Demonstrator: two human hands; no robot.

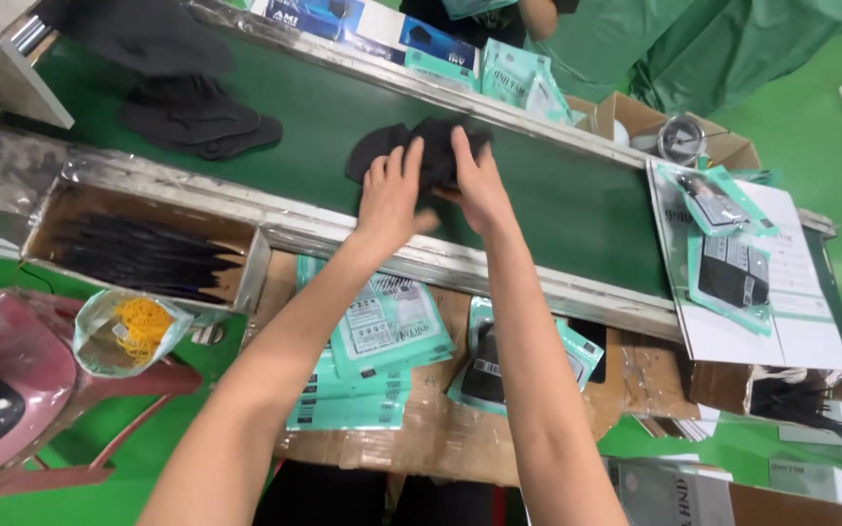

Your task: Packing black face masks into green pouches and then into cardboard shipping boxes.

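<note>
Both my hands reach onto a dark green conveyor belt. My left hand lies with fingers spread on a small pile of black fabric pieces. My right hand grips the same pile from its right side, fingers over the top. A second pile of black fabric lies further left on the belt, apart from my hands.
A cardboard box of thin black strips hangs on the belt's near rail. Teal packaging bags lie on a cardboard surface below my arms. A bag of yellow rubber bands rests on a pink stool. Packed bags on paper sheets lie at right. Another person stands across the belt.
</note>
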